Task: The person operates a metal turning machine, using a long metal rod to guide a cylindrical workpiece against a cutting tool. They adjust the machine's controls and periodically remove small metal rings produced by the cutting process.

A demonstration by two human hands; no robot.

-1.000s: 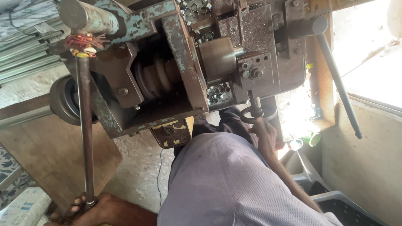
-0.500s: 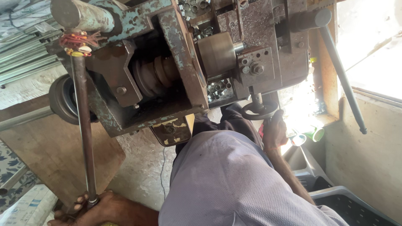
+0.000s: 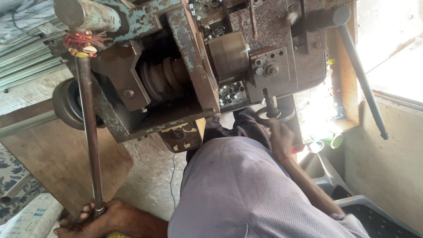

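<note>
A worn blue-green metal machine (image 3: 189, 53) with a brass-coloured chuck (image 3: 229, 55) fills the upper view. My left hand (image 3: 88, 218) is closed around the lower end of a long steel lever rod (image 3: 90, 132), which runs up to a pivot wrapped in red thread (image 3: 81, 42). At the machine's underside, my right hand (image 3: 282, 139) grips a small dark handwheel (image 3: 274, 115); the hand is motion-blurred. My lilac shirt sleeve (image 3: 246, 189) covers the lower middle.
A second long lever (image 3: 361, 79) slants down at the right. Several small metal rings (image 3: 231, 92) lie in the machine's tray. A black pulley (image 3: 66, 103), a wooden board (image 3: 57, 163), a green cup (image 3: 332, 140) and a grey plastic seat (image 3: 374, 211) surround me.
My right hand has slid a little lower on the handwheel. My left hand keeps its hold on the lever rod's end. The view has shifted slightly.
</note>
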